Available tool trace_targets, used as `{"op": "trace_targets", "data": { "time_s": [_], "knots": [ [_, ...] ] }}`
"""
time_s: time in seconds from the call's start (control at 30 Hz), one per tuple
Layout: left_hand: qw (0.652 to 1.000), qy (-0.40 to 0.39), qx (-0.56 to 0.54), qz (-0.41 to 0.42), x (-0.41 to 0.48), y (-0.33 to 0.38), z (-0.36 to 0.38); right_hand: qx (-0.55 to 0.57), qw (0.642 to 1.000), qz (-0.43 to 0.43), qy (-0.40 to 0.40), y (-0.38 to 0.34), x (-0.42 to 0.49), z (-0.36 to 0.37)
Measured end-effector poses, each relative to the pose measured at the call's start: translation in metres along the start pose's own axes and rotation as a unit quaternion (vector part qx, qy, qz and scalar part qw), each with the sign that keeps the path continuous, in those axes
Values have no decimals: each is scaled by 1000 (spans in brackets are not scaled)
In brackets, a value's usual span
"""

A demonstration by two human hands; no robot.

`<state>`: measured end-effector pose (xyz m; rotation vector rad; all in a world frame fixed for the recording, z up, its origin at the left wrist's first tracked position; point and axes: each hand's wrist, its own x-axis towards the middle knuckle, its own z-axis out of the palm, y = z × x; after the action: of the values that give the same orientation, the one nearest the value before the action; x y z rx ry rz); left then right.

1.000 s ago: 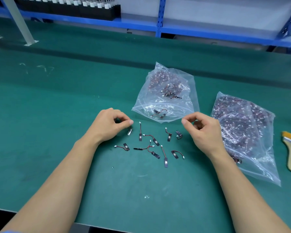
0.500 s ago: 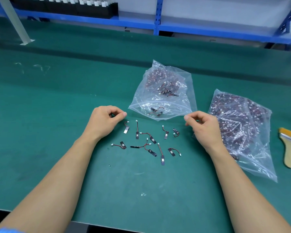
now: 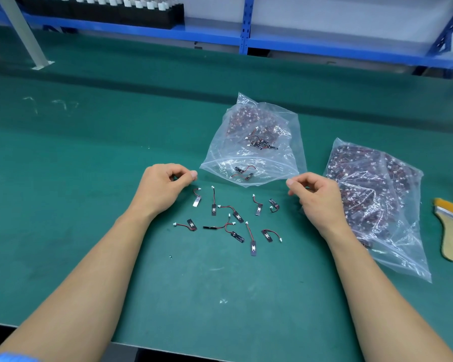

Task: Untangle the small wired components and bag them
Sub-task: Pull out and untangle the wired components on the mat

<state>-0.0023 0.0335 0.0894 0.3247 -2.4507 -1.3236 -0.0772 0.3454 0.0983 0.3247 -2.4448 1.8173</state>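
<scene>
From my station, the green bench mat (image 3: 89,178) fills the view, and I take the scatter of parts at its middle as the clock's centre. The biggest item is the stuffed, full bag (image 3: 377,199) at 3 o'clock. I read it as the tangled stock, parked just beyond the right wrist so that a fresh handful is easy to reach. At 12 o'clock sits the lighter open bag (image 3: 220,152). Its mouth faces the scatter, and two parts (image 3: 242,173) lie just inside it, which suggests this is where sorted pieces go.

My left hand (image 3: 160,189) sits at 10 o'clock and my right hand (image 3: 319,199) at 2 o'clock, flanking the bag's mouth. Both are loosely clenched, thumb against curled fingers, with nothing showing in either.

A yellow-bristled brush (image 3: 450,231) lies off at 3 o'clock past the full bag, probably for sweeping the mat.

The loose wired components (image 3: 213,209) are spread out between my wrists, most of them apart from one another and ready to bag. One pair (image 3: 229,227) near the centre looks crossed, and I would separate that pair first.
</scene>
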Motion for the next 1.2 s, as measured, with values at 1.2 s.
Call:
{"op": "trace_targets", "data": {
  "time_s": [1.2],
  "knots": [
    [1000,-12,15,10,-2,1,0,-18,1000,-16,-8,1,-1,1]
  ]
}}
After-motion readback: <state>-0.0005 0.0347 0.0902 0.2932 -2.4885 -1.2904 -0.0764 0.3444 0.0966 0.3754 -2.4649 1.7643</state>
